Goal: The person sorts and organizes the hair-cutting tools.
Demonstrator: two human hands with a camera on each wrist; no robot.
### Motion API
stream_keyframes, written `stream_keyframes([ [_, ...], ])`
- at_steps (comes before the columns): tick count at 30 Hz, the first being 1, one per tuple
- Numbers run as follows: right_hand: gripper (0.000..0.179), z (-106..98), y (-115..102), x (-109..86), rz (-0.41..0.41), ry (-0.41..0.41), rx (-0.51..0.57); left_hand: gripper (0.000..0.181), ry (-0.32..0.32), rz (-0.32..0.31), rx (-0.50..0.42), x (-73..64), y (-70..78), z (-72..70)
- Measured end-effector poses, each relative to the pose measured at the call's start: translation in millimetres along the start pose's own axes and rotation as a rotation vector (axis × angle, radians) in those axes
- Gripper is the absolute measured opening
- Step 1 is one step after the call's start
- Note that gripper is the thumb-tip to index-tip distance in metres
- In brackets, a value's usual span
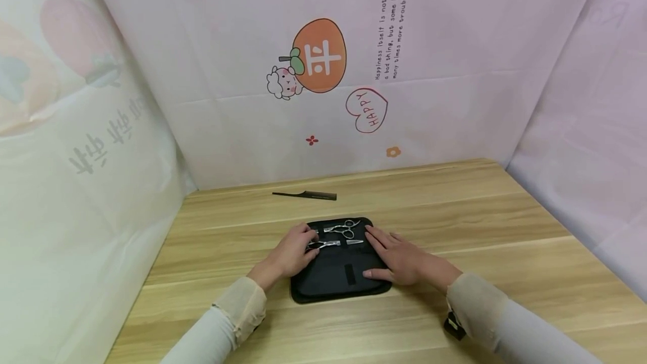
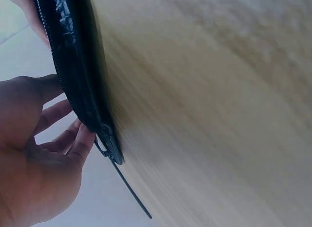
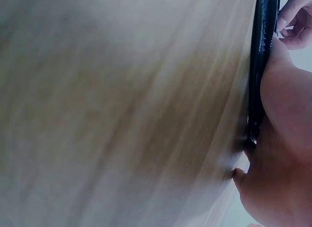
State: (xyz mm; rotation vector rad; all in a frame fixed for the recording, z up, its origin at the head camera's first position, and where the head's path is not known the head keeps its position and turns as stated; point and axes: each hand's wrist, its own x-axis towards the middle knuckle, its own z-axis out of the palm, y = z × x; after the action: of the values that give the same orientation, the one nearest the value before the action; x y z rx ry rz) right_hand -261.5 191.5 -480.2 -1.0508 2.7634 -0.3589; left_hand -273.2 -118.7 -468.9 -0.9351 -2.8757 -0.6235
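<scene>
A black zip case (image 1: pixel 323 277) lies unfolded on the wooden table, with two pairs of silver scissors in its upper half. The upper scissors (image 1: pixel 347 233) have their finger rings toward the right. Lower down, the second scissors (image 1: pixel 331 244) point their blades right, under a dark strap. My left hand (image 1: pixel 290 251) pinches their handle end between thumb and fingers, partly covering the rings. On the case's right side rests my right hand (image 1: pixel 401 260), fingers extended over the edge and thumb lower down. The left wrist view shows the case's zipped edge (image 2: pixel 73 85) beside the left fingers.
A black tail comb (image 1: pixel 320 195) lies behind the case, its thin tail pointing left. Printed white cloth (image 1: pixel 227 128) hangs behind the table and at both sides. A small black object (image 1: pixel 454 326) is under the right wrist.
</scene>
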Motion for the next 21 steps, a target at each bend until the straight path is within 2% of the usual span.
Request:
stream_keyframes([
  [6,0.098,5,4,2.3,0.038,-0.018,-0.041,0.019,-0.018,-0.025,-0.006,1.7,1.3,-0.1],
  [11,0.096,1,0,1.2,0.019,-0.013,-0.018,0.022,-0.045,-0.047,-0.01,3.9,2.2,-0.8],
  [14,0.095,-3,-3,-0.4,-0.004,-0.002,0.004,0.023,-0.057,-0.048,-0.012,5.7,2.9,-1.2],
  [21,0.096,-4,-3,-0.4,0.027,-0.031,-0.036,0.023,-0.074,-0.038,-0.039,8.6,5.3,-1.2],
])
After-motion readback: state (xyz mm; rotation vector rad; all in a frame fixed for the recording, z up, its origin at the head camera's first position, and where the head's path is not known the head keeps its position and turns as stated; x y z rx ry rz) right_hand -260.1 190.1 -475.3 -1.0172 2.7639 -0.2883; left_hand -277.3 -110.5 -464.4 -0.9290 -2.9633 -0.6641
